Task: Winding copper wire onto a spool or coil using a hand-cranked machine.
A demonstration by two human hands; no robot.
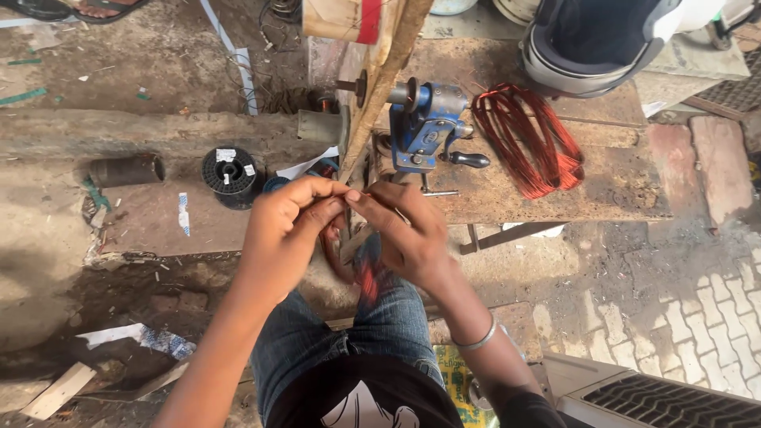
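Note:
My left hand (292,226) and my right hand (404,230) meet above my knee, fingertips pinched together on a thin strand of copper wire (354,192) that is barely visible. More reddish wire (366,279) lies on my jeans under the right hand. Just beyond the hands a blue hand-crank winding machine (424,123) with a black handle is clamped on a worn wooden bench (602,190). A wooden former (380,87) slants from the winder's shaft toward my hands. A coil of red copper wire (529,139) rests on the bench to the winder's right.
A black wire spool (229,170) lies on the ground at left, near a dark cylinder (127,170). A helmet (602,40) sits at the bench's far end. Scraps of paper and wood litter the dirt floor at left; brick paving and a grille (674,400) are at right.

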